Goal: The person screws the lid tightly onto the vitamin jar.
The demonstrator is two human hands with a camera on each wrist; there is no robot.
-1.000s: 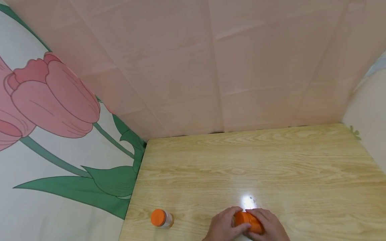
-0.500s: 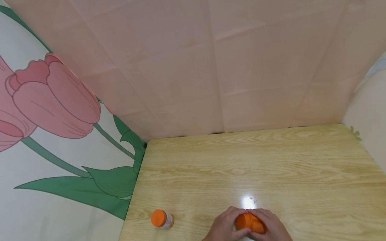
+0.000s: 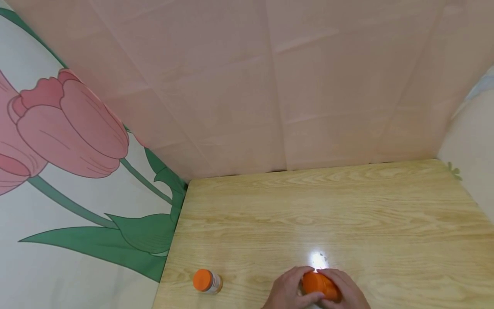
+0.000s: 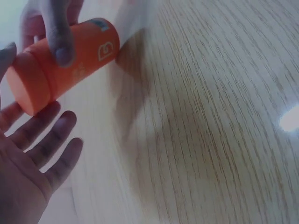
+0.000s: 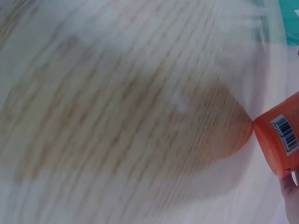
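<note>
An orange bottle (image 3: 332,291) with an orange cap (image 3: 313,283) is held between both hands near the front of the table, tilted on its side. My left hand (image 3: 286,290) grips the cap end with thumb and fingers; in the left wrist view its other fingers (image 4: 55,135) spread out below the cap. Around the bottle's body curls my right hand (image 3: 350,292). White lettering shows on the body in the left wrist view. The right wrist view catches the bottle's base end with a barcode label (image 5: 285,135), and part of a hand below it.
A small jar (image 3: 208,281) with an orange lid and a pale label stands at the table's left side. The wood-grain table (image 3: 301,206) meets a pink cloth (image 3: 239,86) at the back and a tulip-printed wall covering (image 3: 77,124) on the left.
The left hand's fingers have shifted slightly around the cap, and the bottle has moved a little to the right in both hands' hold. The jar on the left stays put.
</note>
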